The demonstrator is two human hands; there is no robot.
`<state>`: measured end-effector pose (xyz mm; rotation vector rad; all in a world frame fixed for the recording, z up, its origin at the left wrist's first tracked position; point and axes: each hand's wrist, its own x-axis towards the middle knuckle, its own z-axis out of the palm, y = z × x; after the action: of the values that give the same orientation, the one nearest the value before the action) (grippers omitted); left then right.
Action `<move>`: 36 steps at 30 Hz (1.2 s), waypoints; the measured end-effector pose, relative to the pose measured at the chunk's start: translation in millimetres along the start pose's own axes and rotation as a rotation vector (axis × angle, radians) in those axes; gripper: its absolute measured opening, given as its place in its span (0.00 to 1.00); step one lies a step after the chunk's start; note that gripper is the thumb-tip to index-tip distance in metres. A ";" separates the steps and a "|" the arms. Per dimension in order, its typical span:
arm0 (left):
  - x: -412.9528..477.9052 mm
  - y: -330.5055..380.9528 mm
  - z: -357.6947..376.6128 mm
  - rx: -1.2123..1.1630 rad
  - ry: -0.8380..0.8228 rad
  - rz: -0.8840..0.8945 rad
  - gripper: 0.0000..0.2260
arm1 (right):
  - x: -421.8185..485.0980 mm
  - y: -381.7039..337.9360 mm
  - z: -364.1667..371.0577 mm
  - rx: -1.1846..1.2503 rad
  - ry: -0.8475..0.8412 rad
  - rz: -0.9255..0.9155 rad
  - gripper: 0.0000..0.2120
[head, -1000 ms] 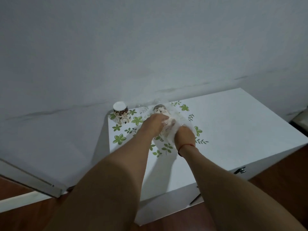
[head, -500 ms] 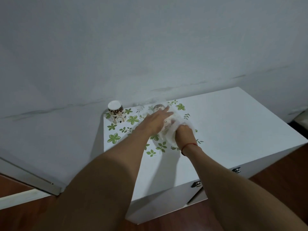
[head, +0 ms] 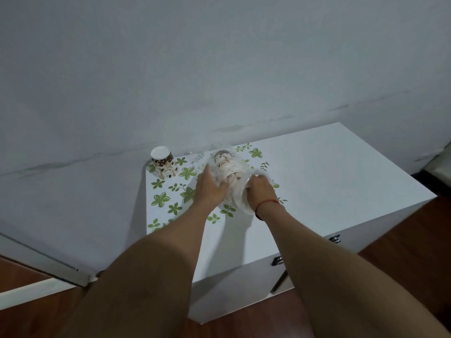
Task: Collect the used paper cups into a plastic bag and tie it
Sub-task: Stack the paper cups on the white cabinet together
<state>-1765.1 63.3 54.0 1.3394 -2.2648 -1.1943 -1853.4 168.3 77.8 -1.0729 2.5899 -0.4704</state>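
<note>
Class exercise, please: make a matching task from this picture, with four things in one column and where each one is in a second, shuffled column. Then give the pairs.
Things
1. lone paper cup
2. stacked cups
3. red cord
4. metal latch

Places
A. around the wrist of the right hand
B. on the front of the white cabinet
C. inside the plastic bag
D. at the cabinet top's back left corner, by the wall

Pairs: 1-D, 2-C, 3-A, 4-B

Left hand [head: 210, 189] touches bagged cups [head: 227, 167] while right hand [head: 260, 191] grips plastic bag [head: 238, 203].
</note>
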 end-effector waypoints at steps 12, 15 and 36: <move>6.4 -5.5 2.7 -0.308 0.122 -0.297 0.08 | -1.1 -5.2 -16.4 0.133 -0.121 -0.060 0.23; 8.8 -8.4 1.1 -0.261 0.180 -0.334 0.06 | -9.1 3.1 -22.2 0.228 -0.161 -0.051 0.24; -65.3 14.2 -15.7 -0.526 -0.417 -0.420 0.19 | -38.9 9.2 -32.9 0.863 -0.319 0.206 0.21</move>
<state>-1729.2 111.9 86.4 1.4775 -1.7175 -2.1994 -1845.7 208.5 109.4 -0.5125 1.8579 -1.1120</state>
